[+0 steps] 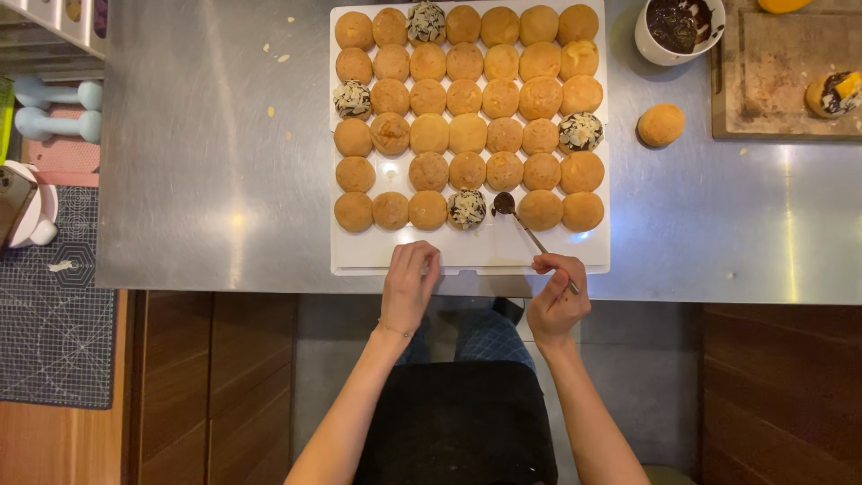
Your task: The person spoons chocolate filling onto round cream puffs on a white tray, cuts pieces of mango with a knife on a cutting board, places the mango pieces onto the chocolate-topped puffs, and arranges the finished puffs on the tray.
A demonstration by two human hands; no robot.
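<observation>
A white tray [557, 256] on the steel counter holds several rows of round golden pastry balls [467, 135]. A few are coated in chocolate and almond flakes, one of them [467, 208] in the front row. My right hand [557, 301] grips a thin spoon [521, 220] by its handle; its chocolate-covered bowl rests in a gap of the front row, beside that coated ball. My left hand [410, 283] lies palm down on the tray's front edge, fingers together, holding nothing.
A white cup of chocolate [678, 27] stands at the back right. One loose pastry ball [661, 125] lies on the counter beside a wooden board [781, 72] carrying a chocolate-dipped piece [833, 93]. Light blue dumbbells [54, 108] and a patterned mat [54, 314] lie at the left.
</observation>
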